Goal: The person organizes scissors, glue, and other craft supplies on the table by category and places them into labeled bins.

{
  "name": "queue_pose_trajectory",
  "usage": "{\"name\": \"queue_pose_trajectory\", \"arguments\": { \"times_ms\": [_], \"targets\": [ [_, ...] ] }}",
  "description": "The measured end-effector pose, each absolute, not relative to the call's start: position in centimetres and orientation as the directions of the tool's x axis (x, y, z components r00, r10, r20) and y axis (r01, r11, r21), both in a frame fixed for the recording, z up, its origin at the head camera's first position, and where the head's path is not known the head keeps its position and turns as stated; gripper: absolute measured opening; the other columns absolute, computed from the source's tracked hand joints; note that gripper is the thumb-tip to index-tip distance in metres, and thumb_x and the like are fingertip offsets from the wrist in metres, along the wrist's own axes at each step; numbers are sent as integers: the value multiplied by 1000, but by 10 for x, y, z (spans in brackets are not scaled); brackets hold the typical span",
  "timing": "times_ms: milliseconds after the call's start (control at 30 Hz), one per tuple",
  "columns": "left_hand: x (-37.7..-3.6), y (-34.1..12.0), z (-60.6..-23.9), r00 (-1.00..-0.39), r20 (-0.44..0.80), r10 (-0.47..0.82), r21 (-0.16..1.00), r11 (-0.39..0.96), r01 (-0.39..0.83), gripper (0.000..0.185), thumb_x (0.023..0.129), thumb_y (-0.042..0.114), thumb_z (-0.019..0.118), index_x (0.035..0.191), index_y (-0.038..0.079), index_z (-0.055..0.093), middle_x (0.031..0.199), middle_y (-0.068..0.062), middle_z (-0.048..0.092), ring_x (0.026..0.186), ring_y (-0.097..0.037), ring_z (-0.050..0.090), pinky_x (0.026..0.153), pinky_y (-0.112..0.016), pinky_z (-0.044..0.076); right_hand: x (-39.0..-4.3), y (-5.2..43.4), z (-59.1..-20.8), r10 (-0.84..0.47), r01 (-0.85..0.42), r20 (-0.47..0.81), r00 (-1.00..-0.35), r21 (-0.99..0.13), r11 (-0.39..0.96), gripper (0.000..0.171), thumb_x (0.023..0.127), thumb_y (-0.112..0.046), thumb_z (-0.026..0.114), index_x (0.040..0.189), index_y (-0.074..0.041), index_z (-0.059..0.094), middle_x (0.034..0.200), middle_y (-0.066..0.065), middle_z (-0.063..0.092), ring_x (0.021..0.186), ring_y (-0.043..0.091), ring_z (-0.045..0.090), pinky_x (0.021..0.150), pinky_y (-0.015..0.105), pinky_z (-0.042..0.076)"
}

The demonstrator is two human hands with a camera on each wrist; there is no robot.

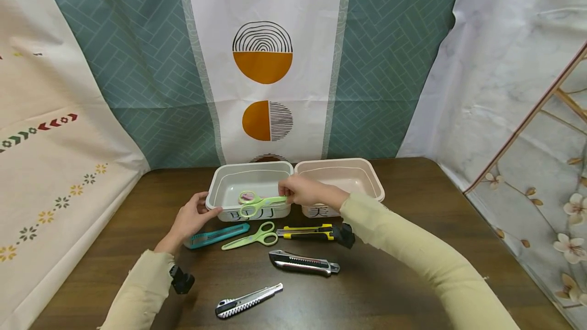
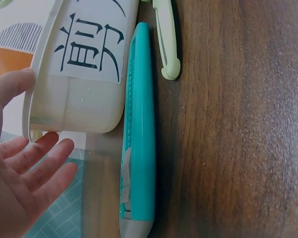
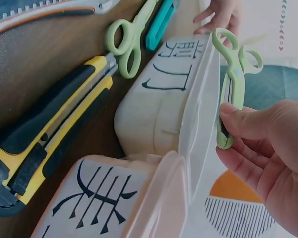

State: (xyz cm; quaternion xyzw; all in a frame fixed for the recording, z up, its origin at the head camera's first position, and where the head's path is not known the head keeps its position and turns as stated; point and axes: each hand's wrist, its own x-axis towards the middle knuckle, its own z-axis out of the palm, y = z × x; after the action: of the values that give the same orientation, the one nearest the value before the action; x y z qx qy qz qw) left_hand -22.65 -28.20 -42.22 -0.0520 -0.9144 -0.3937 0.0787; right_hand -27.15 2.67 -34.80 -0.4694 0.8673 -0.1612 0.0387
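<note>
right hand [image 1: 300, 190] pinches green scissors [image 1: 271, 200] over the white bin [image 1: 224, 183], pink item [image 1: 247, 196] inside; left hand [image 1: 189, 220] touches its rim. second scissors [image 1: 252, 239], four utility knives [image 1: 300, 264] remain on the surface [image 1: 367, 289].

I am at a curtained-off tabletop set-up. My dark wood-grain table [image 1: 390, 279] has a teal-and-white printed cloth [image 1: 385, 65] behind it, with a cream patterned cloth [image 1: 59, 95] on my left and a marbled, flowered cloth [image 1: 513, 101] on my right. These hangings hide what lies beyond, so I cannot tell whether it is a home, office or studio.
</note>
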Motion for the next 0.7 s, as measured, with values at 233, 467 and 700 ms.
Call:
{"name": "queue_pose_trajectory", "arguments": {
  "times_ms": [233, 467, 700],
  "targets": [
    [-227, -281, -422, -983, 179, 34, 708, 690, 153, 66, 84, 33, 65, 129, -6, 38, 109, -23, 57, 91, -29, 59, 73, -38, 49, -279, 25, -348, -825, -815, 129, -550, -297, 497, 13, 76, 3, 68, 83, -4, 60, 76, 4, 58, 69, 13, 50, 68, 25, 44],
    [-226, -280, -421, -984, 173, 31, 708, 691, 146, 66, 83, 33, 65, 128, -7, 38, 109, -24, 57, 90, -29, 59, 73, -38, 49, -287, 19, -350, -815, -810, 141, -562, -290, 509, 12, 76, 3, 68, 84, -3, 61, 78, 6, 59, 72, 15, 53, 69, 25, 44],
    [-227, -281, -421, -985, 169, 19, 713, 688, 136, 66, 83, 33, 65, 128, -7, 38, 109, -24, 57, 90, -29, 59, 73, -37, 49, -295, 14, -353, -794, -786, 135, -593, -311, 534, 13, 75, 4, 68, 84, -2, 61, 77, 6, 58, 71, 14, 50, 70, 26, 44]
  ]
}}
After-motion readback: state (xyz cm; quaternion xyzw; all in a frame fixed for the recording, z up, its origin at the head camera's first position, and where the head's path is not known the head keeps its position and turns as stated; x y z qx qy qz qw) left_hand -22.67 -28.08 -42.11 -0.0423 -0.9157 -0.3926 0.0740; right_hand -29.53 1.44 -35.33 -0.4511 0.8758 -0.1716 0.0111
